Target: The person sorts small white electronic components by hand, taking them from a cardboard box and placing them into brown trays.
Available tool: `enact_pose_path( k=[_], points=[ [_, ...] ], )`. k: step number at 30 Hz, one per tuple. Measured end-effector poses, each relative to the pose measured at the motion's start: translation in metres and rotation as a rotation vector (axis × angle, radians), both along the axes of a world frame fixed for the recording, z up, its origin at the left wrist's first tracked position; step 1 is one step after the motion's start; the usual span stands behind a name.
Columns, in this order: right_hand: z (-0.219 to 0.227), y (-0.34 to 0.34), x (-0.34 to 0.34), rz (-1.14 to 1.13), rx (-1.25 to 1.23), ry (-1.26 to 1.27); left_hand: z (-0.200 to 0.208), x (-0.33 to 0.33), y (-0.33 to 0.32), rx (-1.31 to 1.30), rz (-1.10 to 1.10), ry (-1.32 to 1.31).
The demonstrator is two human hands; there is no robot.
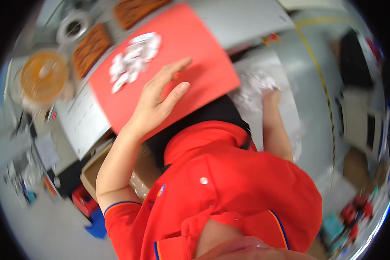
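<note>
My left hand (158, 97) is held over a red mat (199, 43) on the bench, its fingers stretched out and thumb apart, with nothing in it. Beyond its fingertips, a cluster of small white pieces (136, 56) lies on the mat; their kind is too blurred to make out. Off to the right, my right hand (271, 93) reaches down to a heap of clear, crinkled plastic (251, 84), which looks like bags or film. The fingers of that hand are blurred and partly hidden by the plastic.
Beside the mat stand an orange-brown tray (91, 50) and a similar tray (141, 11). A round tub with an orange lid (43, 76) and a white roll (73, 27) are at the left. An open cardboard box (93, 167) sits below the bench edge.
</note>
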State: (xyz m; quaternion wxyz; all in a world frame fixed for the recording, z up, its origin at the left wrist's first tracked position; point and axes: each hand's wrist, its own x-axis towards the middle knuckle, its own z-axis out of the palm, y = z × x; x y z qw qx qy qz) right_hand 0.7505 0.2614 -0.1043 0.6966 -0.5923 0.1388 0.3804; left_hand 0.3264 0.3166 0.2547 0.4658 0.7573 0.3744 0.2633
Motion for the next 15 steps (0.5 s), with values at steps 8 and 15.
enact_pose_path(
  k=[8, 15],
  points=[
    [0.259, 0.103, -0.167, 0.450, 0.631, -0.964, -0.016, -0.155, -0.001, 0.142, 0.831, 0.108],
    [0.333, 0.155, -0.286, 1.501, 1.094, -1.859, -0.028, -0.135, 0.046, -0.083, 0.703, 0.121]
  ],
)
